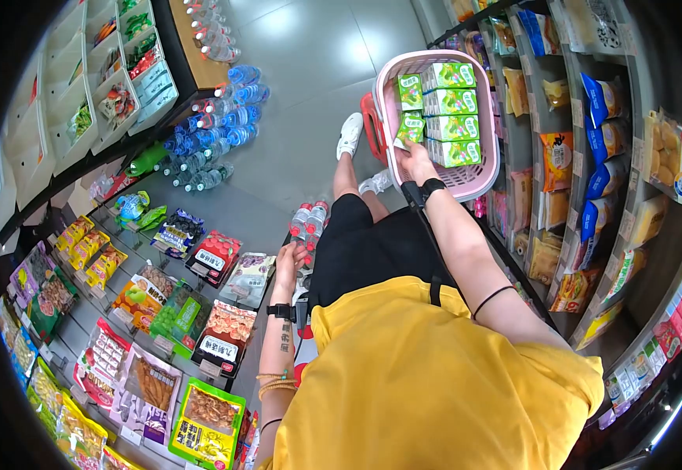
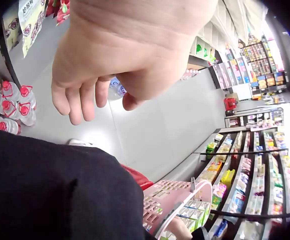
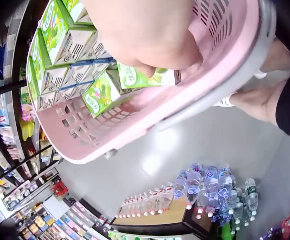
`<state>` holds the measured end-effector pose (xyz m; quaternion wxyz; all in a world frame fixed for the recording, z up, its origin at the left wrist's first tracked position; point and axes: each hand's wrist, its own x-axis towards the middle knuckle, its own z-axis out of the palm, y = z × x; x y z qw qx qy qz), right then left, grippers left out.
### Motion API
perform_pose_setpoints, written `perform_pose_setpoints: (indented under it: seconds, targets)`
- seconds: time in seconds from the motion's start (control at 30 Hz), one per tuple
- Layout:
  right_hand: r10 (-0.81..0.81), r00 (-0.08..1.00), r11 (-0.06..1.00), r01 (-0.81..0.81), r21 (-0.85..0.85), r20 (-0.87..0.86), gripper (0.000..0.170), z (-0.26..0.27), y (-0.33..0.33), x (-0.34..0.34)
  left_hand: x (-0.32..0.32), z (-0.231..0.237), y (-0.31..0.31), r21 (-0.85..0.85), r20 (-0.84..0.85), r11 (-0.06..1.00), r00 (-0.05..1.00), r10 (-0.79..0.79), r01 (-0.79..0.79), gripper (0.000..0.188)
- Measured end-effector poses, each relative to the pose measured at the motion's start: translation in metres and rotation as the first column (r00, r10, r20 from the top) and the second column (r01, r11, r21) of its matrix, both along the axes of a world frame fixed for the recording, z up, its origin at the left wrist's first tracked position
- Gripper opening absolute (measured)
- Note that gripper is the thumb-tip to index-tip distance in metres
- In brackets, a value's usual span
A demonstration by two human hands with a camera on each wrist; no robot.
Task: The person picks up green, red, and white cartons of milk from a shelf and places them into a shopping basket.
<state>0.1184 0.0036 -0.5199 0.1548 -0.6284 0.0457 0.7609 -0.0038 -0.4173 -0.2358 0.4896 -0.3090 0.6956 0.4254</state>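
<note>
My right hand [image 1: 417, 162] reaches into a pink plastic basket [image 1: 491, 174] and grips a small green-and-white drink carton [image 1: 411, 128]. In the right wrist view, the fingers of the right hand [image 3: 147, 35] cover part of that carton [image 3: 129, 76], which sits tilted beside another single carton [image 3: 101, 95]. Several packs of matching cartons [image 1: 452, 127] stand in a row along the basket's other side. Beside my leg, my left hand [image 1: 289, 263] hangs with nothing in it; its fingers [image 2: 87, 97] droop loosely in the left wrist view.
Snack shelves [image 1: 541, 149] line the right side close to the basket. Bagged snacks [image 1: 219, 333] fill a display at the left. Water bottles stand on the floor near my leg [image 1: 310, 219] and farther off [image 1: 235, 102]. A red handle [image 1: 372, 125] hangs at the basket's side.
</note>
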Motion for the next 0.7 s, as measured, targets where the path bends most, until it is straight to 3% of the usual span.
perform_pose_setpoints:
  seconds: [0.07, 0.17, 0.2, 0.3, 0.4, 0.5, 0.6, 0.7]
  targets:
    - [-0.081, 0.997, 0.995, 0.080, -0.058, -0.020, 0.022, 0.030, 0.008, -0.003, -0.001, -0.001, -0.001, 0.011, 0.000, 1.000, 1.000, 0.006, -0.006, 0.040]
    - [-0.097, 0.989, 0.995, 0.099, -0.006, 0.110, 0.022, 0.067, 0.014, -0.013, -0.003, -0.009, -0.007, 0.033, -0.012, 0.999, 1.000, -0.008, 0.008, 0.038]
    - [-0.146, 0.986, 0.989, 0.147, -0.011, 0.076, 0.024, 0.051, 0.015, -0.008, -0.004, -0.011, -0.008, 0.023, -0.016, 1.000, 1.000, -0.015, 0.015, 0.037]
    - [-0.161, 0.985, 0.987, 0.162, 0.012, -0.070, 0.017, -0.136, 0.018, 0.055, -0.009, -0.012, -0.004, -0.002, -0.030, 1.000, 0.999, -0.027, 0.027, 0.034]
    - [-0.236, 0.972, 0.962, 0.233, -0.143, -0.002, 0.030, 0.061, 0.022, -0.016, -0.009, -0.013, -0.007, -0.001, -0.045, 1.000, 0.999, -0.017, 0.017, 0.030]
    - [-0.273, 0.958, 0.943, 0.248, -0.222, -0.085, 0.026, 0.066, 0.021, -0.009, -0.011, -0.008, -0.008, -0.021, -0.038, 0.997, 0.997, -0.073, 0.073, 0.034]
    - [-0.256, 0.962, 0.964, 0.247, -0.097, -0.091, 0.028, 0.086, 0.015, -0.004, -0.013, -0.014, -0.015, -0.042, -0.026, 0.996, 0.997, -0.078, 0.077, 0.033]
    - [0.111, 0.988, 0.989, -0.121, -0.084, -0.107, 0.027, 0.036, 0.011, 0.017, -0.022, -0.013, -0.026, -0.062, -0.019, 0.993, 0.994, -0.105, 0.104, 0.035]
